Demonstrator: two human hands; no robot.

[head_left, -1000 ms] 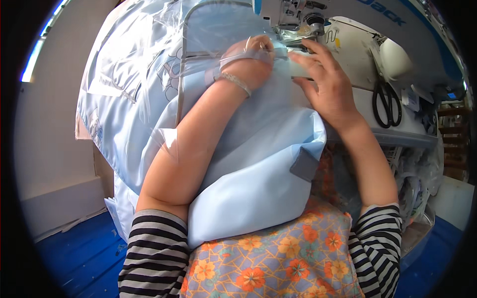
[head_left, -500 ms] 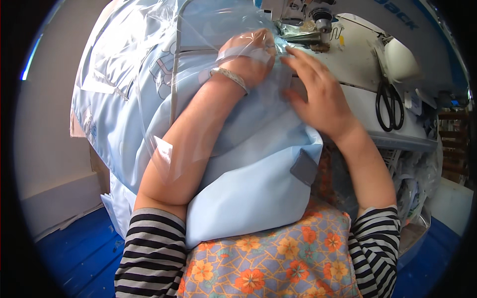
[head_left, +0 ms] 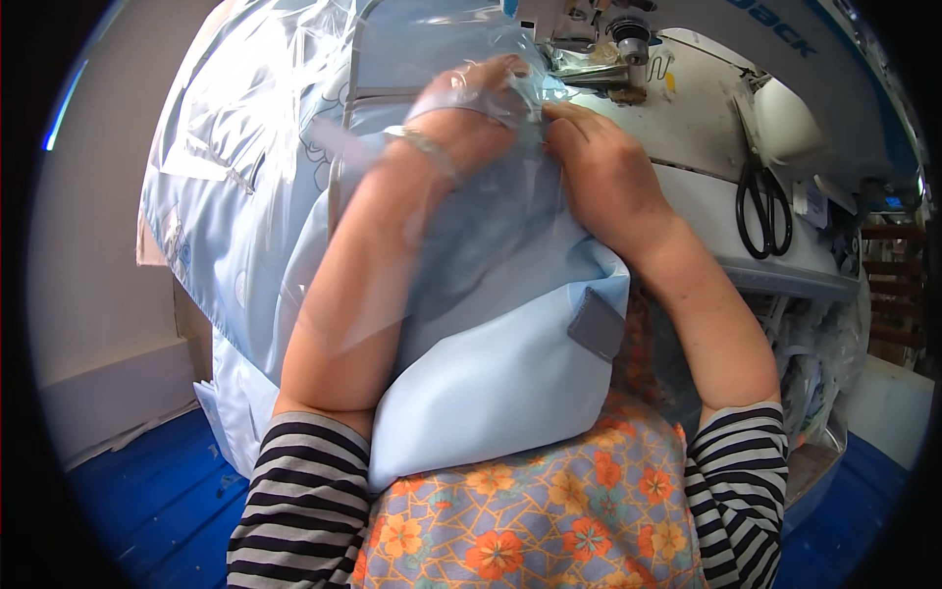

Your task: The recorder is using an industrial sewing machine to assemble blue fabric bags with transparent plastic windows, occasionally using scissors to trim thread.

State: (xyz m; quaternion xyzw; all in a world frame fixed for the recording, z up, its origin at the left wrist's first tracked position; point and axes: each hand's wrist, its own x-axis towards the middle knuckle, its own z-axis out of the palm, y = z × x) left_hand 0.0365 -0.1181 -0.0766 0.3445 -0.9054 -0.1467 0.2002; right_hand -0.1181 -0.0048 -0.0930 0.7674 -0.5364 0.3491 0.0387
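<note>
A large sheet of smooth, light-blue fabric (head_left: 496, 378) fills the centre and upper left of the frame, spilling down to the person's lap. A square dark-grey patch (head_left: 597, 325) sits near its lower right corner. Glossy, transparent plastic film (head_left: 280, 108) lies over the upper part and across the left forearm. At upper centre, the left hand (head_left: 469, 113), motion-blurred, has its fingers curled beneath film; whether it pinches anything cannot be told. Just beside it, the right hand (head_left: 608, 172) has its fingers together and bent, fingertips at the fabric's edge; its grip cannot be told. Across the upper right is a white-and-blue sewing machine (head_left: 706, 29) above a white desk (head_left: 702, 211), where black-handled scissors (head_left: 763, 209) lie. An orange-flowered apron (head_left: 535, 525) fills the bottom centre.
</note>
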